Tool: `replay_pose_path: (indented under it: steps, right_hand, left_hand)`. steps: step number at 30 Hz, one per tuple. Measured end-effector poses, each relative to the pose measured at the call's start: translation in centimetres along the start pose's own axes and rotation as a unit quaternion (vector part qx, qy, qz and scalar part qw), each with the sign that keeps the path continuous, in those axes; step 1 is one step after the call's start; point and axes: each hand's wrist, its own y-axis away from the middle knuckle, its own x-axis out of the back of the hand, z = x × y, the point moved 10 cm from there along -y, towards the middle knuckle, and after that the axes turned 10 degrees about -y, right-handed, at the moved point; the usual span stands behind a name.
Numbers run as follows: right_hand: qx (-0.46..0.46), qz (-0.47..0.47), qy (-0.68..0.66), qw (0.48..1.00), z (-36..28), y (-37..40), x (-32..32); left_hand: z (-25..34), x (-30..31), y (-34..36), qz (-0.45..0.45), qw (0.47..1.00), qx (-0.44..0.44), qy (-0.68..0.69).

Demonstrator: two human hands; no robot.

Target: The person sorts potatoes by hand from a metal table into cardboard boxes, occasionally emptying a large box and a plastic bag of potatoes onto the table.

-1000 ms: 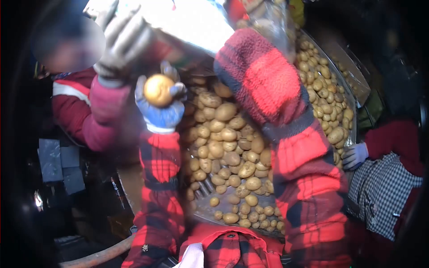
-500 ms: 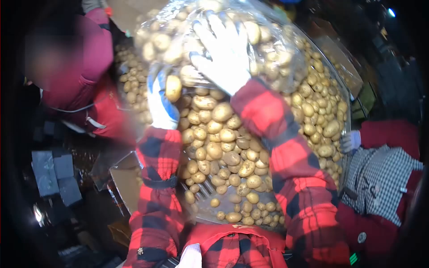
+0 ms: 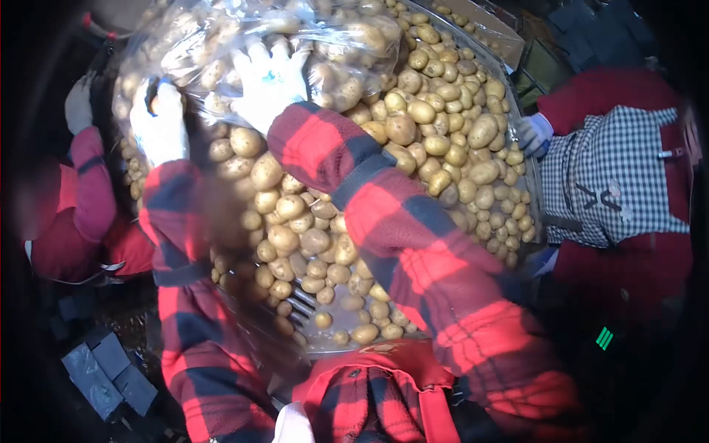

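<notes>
A clear plastic bag full of potatoes (image 3: 347, 44) lies on the heap at the top of the head view. My right hand (image 3: 269, 85), in a white glove, rests flat on the bag with its fingers spread. At the bag's near left edge is my left hand (image 3: 160, 122), also gloved, its fingers bent against the plastic; the fingertips are partly hidden. Loose potatoes (image 3: 314, 240) of mixed sizes lie below and to the right of both hands.
A metal table (image 3: 332, 343) with a slotted part carries the heap. One person in a checked apron (image 3: 613, 177) stands at the right, a hand on the rim. Another person's gloved hand (image 3: 79, 103) is at the left. A cardboard box (image 3: 487, 29) stands beyond the rim.
My view has swung, so the bag, both hands and the potatoes now appear further left. Both hands are still at the bag. The potato beside my left hand no longer shows there.
</notes>
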Motion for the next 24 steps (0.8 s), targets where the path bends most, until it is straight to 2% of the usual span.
replay_pose_path:
  steps: [1,2,4,5,6,7,8,9,10,11,12,13,14,15,16,17,18,19,20,21,22,23,24]
  right_hand:
    - [-0.006,0.041,-0.01,0.999,-0.1,0.4,0.5]
    - [-0.018,0.051,-0.002,0.999,-0.4,1.7,2.0]
    - [0.003,0.092,-0.126,0.988,-0.4,5.0,5.3]
    - [0.011,0.114,-0.18,0.977,0.3,7.3,7.6]
    - [0.017,0.134,-0.232,0.963,1.5,10.0,10.4]
    - [0.077,0.255,-0.184,0.946,2.6,13.7,14.4]
    - [-0.036,0.243,-0.275,0.929,8.4,16.5,11.9]
    - [-0.063,0.228,-0.181,0.955,9.8,18.7,15.9]
    - [-0.28,0.253,-0.483,0.79,16.4,21.5,15.0]
    - [-0.248,0.252,-0.162,0.921,20.5,23.7,16.5]
    - [-0.312,0.201,0.017,0.928,23.4,24.5,18.3]
    - [-0.361,0.173,0.009,0.916,28.8,25.8,17.5]
    - [-0.407,0.142,-0.001,0.902,33.9,27.4,15.7]
    - [-0.412,0.118,0.05,0.902,36.1,27.7,15.1]
    - [-0.414,0.095,0.099,0.9,37.5,27.4,14.5]
    - [-0.402,0.113,0.068,0.906,39.3,27.1,14.3]
    - [-0.391,0.127,0.04,0.911,40.3,27.0,14.3]
    - [-0.384,0.109,-0.015,0.917,40.0,26.1,14.6]
    - [-0.313,0.128,-0.081,0.937,41.7,25.6,13.4]
    - [-0.301,0.116,-0.213,0.922,37.9,23.7,13.8]
    - [-0.289,0.101,-0.338,0.89,33.8,22.2,14.2]
    - [-0.207,0.098,-0.395,0.89,29.2,19.3,15.1]
    - [-0.131,0.098,-0.447,0.88,25.2,16.5,16.0]
  left_hand:
    - [0.0,-0.1,-0.3,-0.042,0.998,0.031,0.026]
    - [0.3,0.4,0.0,-0.061,0.994,0.025,0.09]
    - [-2.0,1.9,1.8,-0.06,0.994,0.042,0.085]
    - [-1.7,3.2,3.3,-0.052,0.99,0.01,0.129]
    - [-2.5,4.2,5.7,-0.03,0.976,0.092,0.195]
    - [-5.1,4.6,7.7,-0.023,0.979,0.088,0.181]
    - [-5.1,5.7,9.8,-0.021,0.98,0.087,0.177]
    - [-2.6,6.6,12.5,-0.046,0.997,0.007,0.059]
    - [0.5,6.7,14.9,-0.069,0.993,-0.072,-0.059]
    - [-0.3,5.5,17.4,-0.112,0.922,0.265,0.261]
    - [1.4,5.0,21.0,-0.084,0.841,0.395,0.361]
    - [4.3,5.6,22.7,-0.105,0.897,0.32,0.285]
    - [4.5,4.0,25.3,-0.101,0.835,0.385,0.38]
    - [6.5,2.9,27.3,-0.207,0.809,0.401,0.377]
    - [8.5,1.9,29.2,-0.221,0.749,0.355,0.514]
    - [6.9,0.1,31.2,-0.283,0.8,0.313,0.426]
    - [12.4,2.6,29.2,-0.309,0.934,0.027,0.179]
    - [12.4,2.0,30.4,-0.3,0.927,0.055,0.216]
    - [12.0,1.4,31.3,-0.29,0.919,0.082,0.255]
    - [12.3,1.7,30.6,-0.285,0.92,0.088,0.254]
    - [10.6,0.3,31.8,-0.312,0.817,0.288,0.39]
    - [10.1,-1.0,34.4,-0.321,0.654,0.471,0.496]
    - [9.9,-0.6,34.1,-0.365,0.737,0.379,0.425]
